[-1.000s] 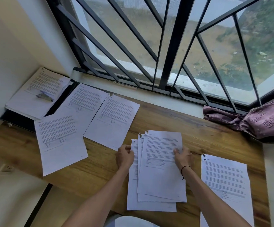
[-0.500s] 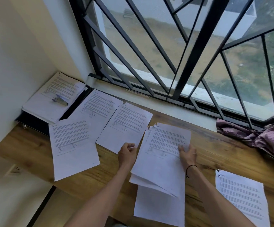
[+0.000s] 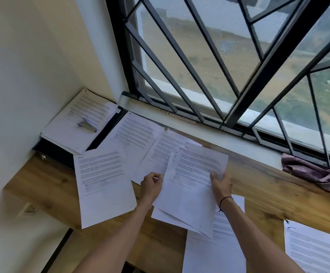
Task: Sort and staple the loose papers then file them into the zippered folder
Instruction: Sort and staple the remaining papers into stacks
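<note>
Lifted now, the sheaf [image 3: 193, 174] hangs pinched between my left hand [image 3: 151, 185] and right hand [image 3: 221, 183]; loosely fanned, lower sheets could slip out.

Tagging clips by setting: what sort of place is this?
Probably a home desk nook: a wooden desk against a barred window, printed sheets spread out, pink cloth on the sill.

arms: bare, no sleeves | right wrist [image 3: 225, 201]: thin black band
</note>
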Tool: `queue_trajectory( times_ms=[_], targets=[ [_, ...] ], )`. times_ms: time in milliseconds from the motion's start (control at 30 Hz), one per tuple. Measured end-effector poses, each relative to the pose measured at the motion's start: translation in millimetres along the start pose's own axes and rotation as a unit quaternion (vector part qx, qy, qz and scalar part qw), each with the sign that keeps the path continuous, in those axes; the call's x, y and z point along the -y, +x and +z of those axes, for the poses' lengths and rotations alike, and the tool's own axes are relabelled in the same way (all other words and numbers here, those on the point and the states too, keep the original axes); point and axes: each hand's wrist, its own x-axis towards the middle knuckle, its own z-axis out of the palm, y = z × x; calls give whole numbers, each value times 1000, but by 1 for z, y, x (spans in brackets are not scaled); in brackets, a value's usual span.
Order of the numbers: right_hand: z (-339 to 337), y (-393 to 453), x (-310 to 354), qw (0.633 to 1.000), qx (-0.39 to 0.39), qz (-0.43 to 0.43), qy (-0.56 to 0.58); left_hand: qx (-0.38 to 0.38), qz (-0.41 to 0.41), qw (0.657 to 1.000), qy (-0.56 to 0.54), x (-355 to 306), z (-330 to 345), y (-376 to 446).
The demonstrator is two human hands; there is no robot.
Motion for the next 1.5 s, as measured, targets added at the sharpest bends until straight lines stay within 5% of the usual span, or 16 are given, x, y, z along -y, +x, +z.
queue_trajectory(
  times_ms=[400, 1167, 1500],
  targets=[
    [99, -17, 33, 996, 88, -6, -14, -40, -33, 998, -43, 30, -86, 29],
    [292, -71, 73, 972, 199, -28, -120, -275, -116, 949, -99, 112, -216, 57],
    [311, -87, 84, 960, 242, 26, -137, -199, -129, 962, -136, 101, -199, 68]
  ],
)
